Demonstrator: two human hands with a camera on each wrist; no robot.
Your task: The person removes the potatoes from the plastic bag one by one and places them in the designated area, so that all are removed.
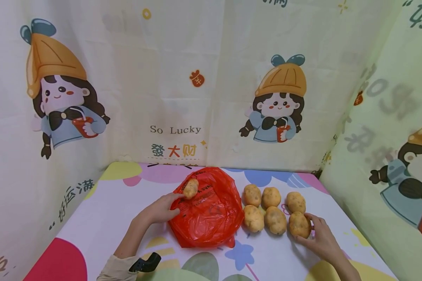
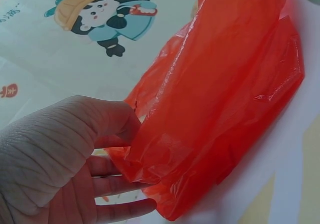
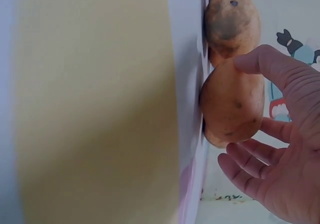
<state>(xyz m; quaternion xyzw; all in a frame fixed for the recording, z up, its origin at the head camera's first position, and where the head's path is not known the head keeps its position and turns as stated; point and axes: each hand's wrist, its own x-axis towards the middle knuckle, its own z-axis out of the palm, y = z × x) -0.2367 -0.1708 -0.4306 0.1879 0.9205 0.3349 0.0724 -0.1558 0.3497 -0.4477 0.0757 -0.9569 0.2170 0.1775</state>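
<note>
A red plastic bag (image 1: 211, 218) lies with its mouth spread wide on the table. My left hand (image 1: 163, 208) pinches its left edge; in the left wrist view the thumb is over the red film (image 2: 220, 84) with fingers on the other side. One potato (image 1: 191, 189) rests on the red plastic just beyond those fingers. At the right, my right hand (image 1: 320, 237) holds the nearest potato (image 1: 300, 225) of the right-hand pair. The right wrist view shows the thumb on one side of this potato (image 3: 232, 102) and the fingers around the other.
Several potatoes stand in two rows right of the bag, among them a back-left potato (image 1: 252, 195) and a front-middle potato (image 1: 275, 220). Another potato (image 1: 296, 202) sits just behind the held one. A printed cloth wall (image 1: 218, 97) rises behind the patterned table (image 1: 126, 199).
</note>
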